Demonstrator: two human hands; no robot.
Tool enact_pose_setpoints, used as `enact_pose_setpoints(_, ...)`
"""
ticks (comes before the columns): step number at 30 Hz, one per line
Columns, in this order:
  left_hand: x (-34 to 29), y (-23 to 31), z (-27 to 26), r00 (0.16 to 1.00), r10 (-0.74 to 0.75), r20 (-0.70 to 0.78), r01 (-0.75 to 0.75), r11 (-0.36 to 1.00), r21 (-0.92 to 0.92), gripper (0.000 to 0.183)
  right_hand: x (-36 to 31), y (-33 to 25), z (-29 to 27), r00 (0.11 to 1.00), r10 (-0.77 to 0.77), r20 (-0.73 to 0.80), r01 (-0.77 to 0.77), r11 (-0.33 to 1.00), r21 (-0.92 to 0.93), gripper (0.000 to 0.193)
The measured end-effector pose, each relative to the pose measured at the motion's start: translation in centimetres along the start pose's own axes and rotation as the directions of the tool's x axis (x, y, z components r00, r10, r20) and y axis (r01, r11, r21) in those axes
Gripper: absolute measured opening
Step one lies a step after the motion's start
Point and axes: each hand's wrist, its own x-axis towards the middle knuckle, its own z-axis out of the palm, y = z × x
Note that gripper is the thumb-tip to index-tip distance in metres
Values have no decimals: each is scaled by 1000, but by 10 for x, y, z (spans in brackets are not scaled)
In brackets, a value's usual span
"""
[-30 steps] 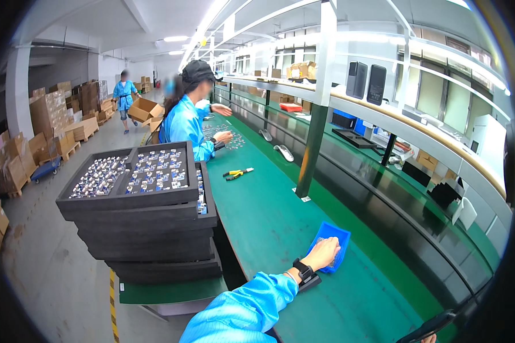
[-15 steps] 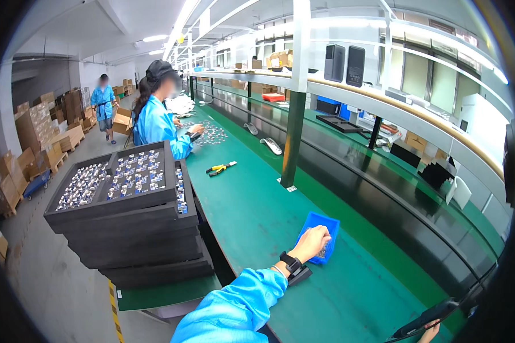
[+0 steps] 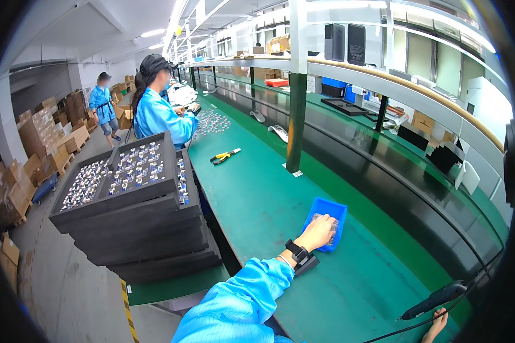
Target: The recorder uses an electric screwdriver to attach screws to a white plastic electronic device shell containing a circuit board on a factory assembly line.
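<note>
My left hand (image 3: 316, 231) reaches over a small blue bin (image 3: 339, 212) of tiny metallic pieces. Its fingers are bent together down into the pieces, and their tips are hidden, so any piece held cannot be made out. A dark wristband and a blue sleeve cover that wrist and arm. At the lower right edge, only part of my right hand (image 3: 436, 326) shows. Its visible fingers are bent close together just below a black electric screwdriver (image 3: 438, 299) with a cable; whatever they hold is too small or hidden to name.
Stacked black trays (image 3: 137, 228) with small circuit boards stand at left. Yellow-handled pliers (image 3: 225, 156) lie on the green bench (image 3: 234, 200). A co-worker (image 3: 160, 114) in blue sits beyond, by scattered small parts (image 3: 213, 122). A post (image 3: 296, 123) rises from the bench; another person walks farther back.
The view has shifted slightly. My left hand has dipped lower into the blue bin. My right hand shows more, and the co-worker's hands have lifted from the scattered parts.
</note>
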Motion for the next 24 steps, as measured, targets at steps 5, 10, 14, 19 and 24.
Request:
enact_pose_setpoints(5,6,-4,3,871,-175,458,42,958,285,20,6,13,-5,999,3,-37,-1,999,43,31)
enact_pose_setpoints(10,4,-3,2,893,-162,420,44,960,278,10,2,9,-3,997,-71,-16,70,996,-52,26)
enact_pose_setpoints(14,3,3,-2,974,-53,219,-7,965,263,5,2,15,-5,995,-98,3,98,994,42,18)
enact_pose_setpoints(19,5,15,-14,986,-18,167,-25,968,249,2,12,31,-10,997,-57,-46,60,996,73,19)
enact_pose_setpoints(24,3,7,-5,975,-91,202,26,952,305,10,2,17,-2,995,-100,-13,101,989,111,24)
